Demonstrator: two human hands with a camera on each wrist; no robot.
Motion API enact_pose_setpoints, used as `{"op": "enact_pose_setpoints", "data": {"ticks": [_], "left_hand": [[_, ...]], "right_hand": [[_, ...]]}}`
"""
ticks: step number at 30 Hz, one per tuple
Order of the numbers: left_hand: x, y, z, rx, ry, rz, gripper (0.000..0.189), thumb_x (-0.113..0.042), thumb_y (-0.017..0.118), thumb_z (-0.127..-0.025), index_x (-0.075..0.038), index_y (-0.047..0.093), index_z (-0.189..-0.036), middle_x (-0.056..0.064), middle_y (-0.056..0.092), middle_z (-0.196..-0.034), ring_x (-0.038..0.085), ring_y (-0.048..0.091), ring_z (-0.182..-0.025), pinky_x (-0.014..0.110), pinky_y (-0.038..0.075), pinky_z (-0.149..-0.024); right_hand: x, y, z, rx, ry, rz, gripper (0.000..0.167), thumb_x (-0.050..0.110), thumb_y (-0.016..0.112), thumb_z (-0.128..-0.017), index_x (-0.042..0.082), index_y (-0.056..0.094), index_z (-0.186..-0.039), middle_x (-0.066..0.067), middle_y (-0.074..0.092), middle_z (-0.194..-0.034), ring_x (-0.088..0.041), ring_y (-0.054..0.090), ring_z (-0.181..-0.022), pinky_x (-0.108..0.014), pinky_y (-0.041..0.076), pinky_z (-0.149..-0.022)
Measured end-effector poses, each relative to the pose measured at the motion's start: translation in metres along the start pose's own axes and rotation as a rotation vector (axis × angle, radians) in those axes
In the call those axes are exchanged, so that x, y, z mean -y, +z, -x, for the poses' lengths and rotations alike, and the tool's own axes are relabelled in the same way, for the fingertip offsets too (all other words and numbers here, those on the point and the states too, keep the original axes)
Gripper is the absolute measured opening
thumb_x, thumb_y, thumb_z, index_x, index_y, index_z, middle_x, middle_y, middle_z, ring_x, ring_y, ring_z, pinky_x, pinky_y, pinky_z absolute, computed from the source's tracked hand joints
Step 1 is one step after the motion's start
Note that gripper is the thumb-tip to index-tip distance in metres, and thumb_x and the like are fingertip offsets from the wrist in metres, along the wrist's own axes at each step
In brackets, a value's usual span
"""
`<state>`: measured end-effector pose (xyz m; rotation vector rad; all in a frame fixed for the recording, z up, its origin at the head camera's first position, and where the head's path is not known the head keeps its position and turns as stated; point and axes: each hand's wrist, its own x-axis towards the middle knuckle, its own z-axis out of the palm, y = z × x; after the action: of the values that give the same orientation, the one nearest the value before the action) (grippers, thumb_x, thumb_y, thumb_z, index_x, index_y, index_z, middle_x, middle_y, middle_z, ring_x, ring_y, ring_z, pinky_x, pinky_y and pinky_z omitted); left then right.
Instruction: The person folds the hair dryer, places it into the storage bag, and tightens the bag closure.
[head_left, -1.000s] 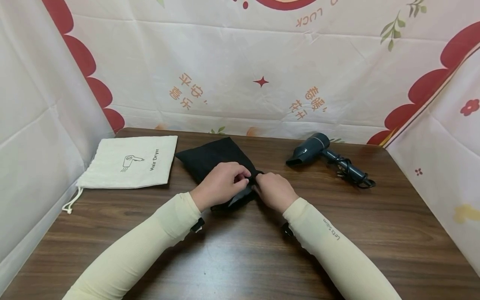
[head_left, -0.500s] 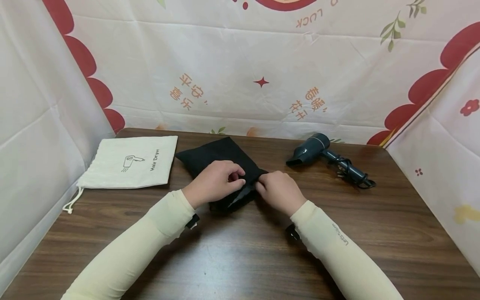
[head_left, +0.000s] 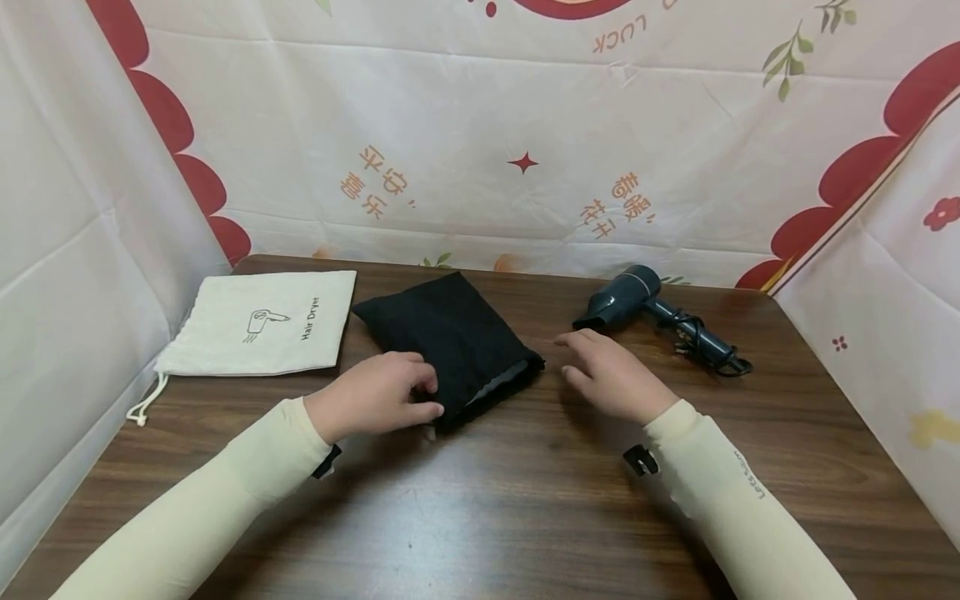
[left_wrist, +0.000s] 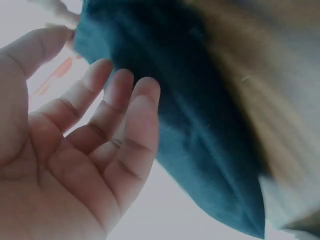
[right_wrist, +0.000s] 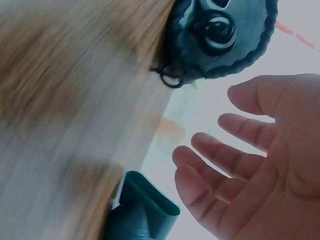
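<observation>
A black cloth bag (head_left: 450,329) lies slantwise on the wooden table, its mouth turned to the front right. Through that mouth, in the right wrist view, shows a dark coiled shape (right_wrist: 219,32); a small black loop of cord (right_wrist: 172,80) sticks out at the rim. My left hand (head_left: 378,396) is at the bag's near left edge, fingers loosely bent and nothing in them. Between the bag and a dark hair dryer (head_left: 622,296) hovers my right hand (head_left: 615,377), relaxed and empty. The dryer's nozzle (right_wrist: 150,205) appears below that hand in the right wrist view.
On the left lies a cream drawstring bag (head_left: 232,333) printed "Hair Dryer", its cord (head_left: 146,404) hanging towards the table's left edge. The dryer's handle has its black cable (head_left: 697,337) wound round it. Printed white curtains (head_left: 480,108) enclose the table (head_left: 480,517) at the back and sides.
Both hands have drawn apart from the black bag's mouth: the left towards the front left, the right off to the right, letting go of the rim. The mouth now lies uncovered.
</observation>
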<state>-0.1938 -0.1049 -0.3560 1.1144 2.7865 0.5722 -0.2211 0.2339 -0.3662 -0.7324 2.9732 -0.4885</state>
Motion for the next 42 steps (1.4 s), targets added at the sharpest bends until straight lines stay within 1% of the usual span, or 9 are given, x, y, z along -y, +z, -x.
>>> {"op": "enact_pose_setpoints", "data": {"ticks": [5,7,10,13,15,26,33,40,42], "left_hand": [[0.001,0.008,0.006,0.023,-0.004,0.006,0.025,-0.033,0.074,-0.089,-0.011,0.071,-0.101,0.001,0.061,-0.095,0.009,0.052,-0.071,0.031,0.048,-0.07],[0.003,0.01,0.005,-0.01,-0.055,0.007,0.03,-0.035,0.073,-0.089,-0.01,0.07,-0.104,0.003,0.06,-0.098,0.01,0.052,-0.072,0.032,0.049,-0.072],[0.005,0.01,0.002,-0.075,-0.182,0.034,0.041,-0.04,0.071,-0.09,-0.008,0.066,-0.115,0.007,0.058,-0.107,0.015,0.056,-0.077,0.037,0.05,-0.077],[0.007,0.01,-0.001,-0.096,-0.277,0.072,0.052,-0.042,0.068,-0.091,-0.006,0.06,-0.129,0.013,0.055,-0.12,0.021,0.06,-0.087,0.041,0.05,-0.084],[0.008,0.01,-0.002,-0.089,-0.307,0.088,0.058,-0.043,0.067,-0.092,-0.006,0.056,-0.134,0.015,0.053,-0.126,0.025,0.061,-0.096,0.044,0.049,-0.089],[0.019,0.011,-0.011,-0.049,-0.287,0.099,0.063,-0.04,0.066,-0.092,-0.002,0.05,-0.139,0.017,0.053,-0.137,0.029,0.054,-0.122,0.044,0.043,-0.102],[0.029,0.01,-0.022,-0.011,-0.267,0.188,0.062,-0.031,0.065,-0.093,-0.001,0.045,-0.143,0.016,0.049,-0.144,0.028,0.049,-0.13,0.045,0.039,-0.106],[0.034,0.012,-0.026,0.035,-0.227,0.244,0.062,-0.025,0.065,-0.091,-0.005,0.043,-0.145,0.013,0.049,-0.143,0.025,0.056,-0.117,0.042,0.043,-0.1],[0.034,0.012,-0.025,0.039,-0.211,0.242,0.06,-0.024,0.064,-0.092,-0.004,0.043,-0.145,0.013,0.049,-0.143,0.024,0.056,-0.115,0.042,0.044,-0.099]], "right_hand": [[-0.006,0.003,-0.008,0.059,-0.023,-0.054,0.048,0.018,0.061,-0.099,0.003,0.049,-0.143,-0.015,0.052,-0.14,-0.032,0.051,-0.126,-0.053,0.042,-0.101],[-0.005,0.005,-0.013,0.08,-0.019,-0.082,0.052,0.021,0.062,-0.098,0.004,0.047,-0.144,-0.014,0.051,-0.141,-0.031,0.052,-0.125,-0.052,0.042,-0.1],[-0.001,0.008,-0.02,0.113,-0.031,-0.111,0.057,0.023,0.064,-0.097,0.004,0.044,-0.147,-0.015,0.05,-0.143,-0.031,0.053,-0.125,-0.051,0.042,-0.101],[0.003,0.013,-0.026,0.153,-0.048,-0.119,0.061,0.023,0.064,-0.096,0.007,0.04,-0.15,-0.014,0.048,-0.146,-0.03,0.049,-0.13,-0.049,0.039,-0.105],[0.006,0.015,-0.029,0.178,-0.07,-0.114,0.061,0.022,0.063,-0.097,0.008,0.039,-0.152,-0.013,0.047,-0.147,-0.029,0.046,-0.134,-0.048,0.036,-0.108],[0.018,0.018,-0.025,0.224,-0.119,-0.033,0.051,0.019,0.061,-0.098,0.008,0.049,-0.146,-0.017,0.051,-0.142,-0.031,0.047,-0.132,-0.048,0.038,-0.107],[0.023,0.017,-0.012,0.261,-0.123,-0.051,0.054,0.021,0.063,-0.097,0.006,0.048,-0.146,-0.015,0.053,-0.141,-0.026,0.051,-0.128,-0.046,0.042,-0.103],[0.02,0.016,-0.001,0.264,-0.132,-0.071,0.051,0.018,0.068,-0.094,0.007,0.054,-0.141,-0.004,0.064,-0.12,-0.013,0.059,-0.095,-0.035,0.049,-0.083],[0.018,0.016,0.001,0.267,-0.13,-0.082,0.051,0.017,0.069,-0.093,0.007,0.055,-0.141,-0.002,0.064,-0.116,-0.013,0.059,-0.093,-0.034,0.049,-0.081]]}}
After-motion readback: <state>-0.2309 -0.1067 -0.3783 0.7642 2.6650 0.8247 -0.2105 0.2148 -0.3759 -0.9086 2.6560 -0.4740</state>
